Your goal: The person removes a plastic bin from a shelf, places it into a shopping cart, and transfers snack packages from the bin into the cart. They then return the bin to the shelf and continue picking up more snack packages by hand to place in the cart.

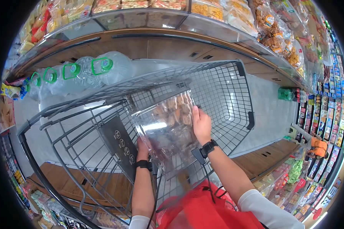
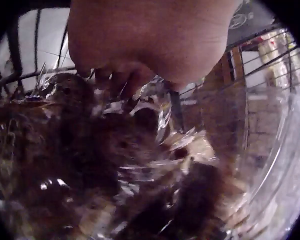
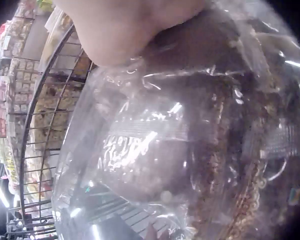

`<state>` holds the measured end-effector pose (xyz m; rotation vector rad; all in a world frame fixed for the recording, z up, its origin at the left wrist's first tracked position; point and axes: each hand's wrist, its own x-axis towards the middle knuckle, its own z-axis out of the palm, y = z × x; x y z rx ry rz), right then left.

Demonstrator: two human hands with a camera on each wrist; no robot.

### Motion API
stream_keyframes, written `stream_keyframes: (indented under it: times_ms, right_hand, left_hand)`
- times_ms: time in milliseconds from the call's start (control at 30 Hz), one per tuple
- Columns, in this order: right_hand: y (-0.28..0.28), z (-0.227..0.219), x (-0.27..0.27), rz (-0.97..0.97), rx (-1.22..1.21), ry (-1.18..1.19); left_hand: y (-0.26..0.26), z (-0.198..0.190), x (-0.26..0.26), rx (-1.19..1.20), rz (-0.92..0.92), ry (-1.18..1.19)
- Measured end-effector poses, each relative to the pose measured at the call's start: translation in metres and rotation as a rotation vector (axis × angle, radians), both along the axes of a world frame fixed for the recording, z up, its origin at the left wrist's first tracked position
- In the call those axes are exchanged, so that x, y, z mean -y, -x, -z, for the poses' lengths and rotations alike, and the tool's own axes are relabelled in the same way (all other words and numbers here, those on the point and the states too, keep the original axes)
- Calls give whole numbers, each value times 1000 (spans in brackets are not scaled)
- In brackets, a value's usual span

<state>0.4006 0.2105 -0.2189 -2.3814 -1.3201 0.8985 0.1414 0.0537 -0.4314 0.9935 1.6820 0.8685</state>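
A clear plastic pack (image 1: 166,129) with brown pieces inside is held over the shopping cart (image 1: 233,87). My right hand (image 1: 202,124) grips its right edge, thumb up along the side. At the lower left edge, my left hand (image 1: 143,148) holds the pack, its fingers partly hidden behind the plastic. In the left wrist view, dark brown pieces (image 2: 140,150) show through the crinkled wrap close below the hand. Shiny loose plastic film (image 3: 140,145) fills much of the right wrist view.
A fold-down seat panel (image 1: 120,143) lies left of the pack inside the cart. Large water bottles (image 1: 111,68) with green handles line the floor beyond it. Shelves of bagged snacks (image 1: 271,30) run along the far side, and a person in orange (image 1: 318,147) is at the right.
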Motion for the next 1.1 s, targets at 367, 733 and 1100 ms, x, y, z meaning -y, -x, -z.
stream_keyframes:
  times_ms: [367,733,1100]
  right_hand:
    - [-95,74,-50,-60,-912,619]
    - [-66,131,-44,-233,-1221,894]
    - [-58,160,-52,-184,-1202,811]
  left_hand:
    - [11,-244,-107,447,-334,238]
    - [-74,-251,-95,77,-541,236]
    - [-80,-254,-103,78,-628,281]
